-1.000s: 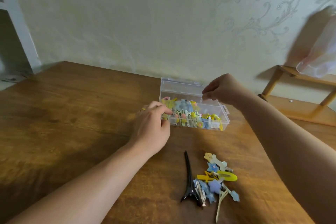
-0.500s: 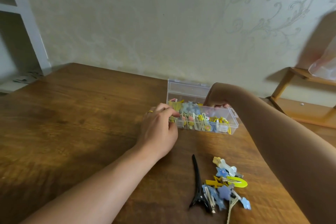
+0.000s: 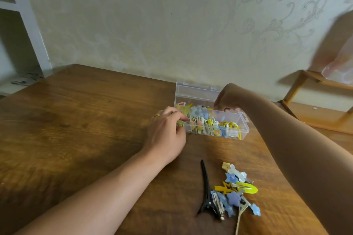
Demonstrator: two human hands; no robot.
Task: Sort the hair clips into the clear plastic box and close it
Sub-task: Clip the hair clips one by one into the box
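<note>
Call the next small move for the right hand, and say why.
Probably lift the right hand out of the clear plastic box and bring it to the loose pile of hair clips near the table's front edge. Its fingers are down inside the box's far side, the lid stands open, and the left hand grips the box's left end, while the pile and black clip remain outside.

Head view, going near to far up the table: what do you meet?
Pile of loose hair clips with the black claw clip beside it → left hand at the box's left end → clear plastic box of clips → right hand reaching into it → upright open lid → wall.
</note>
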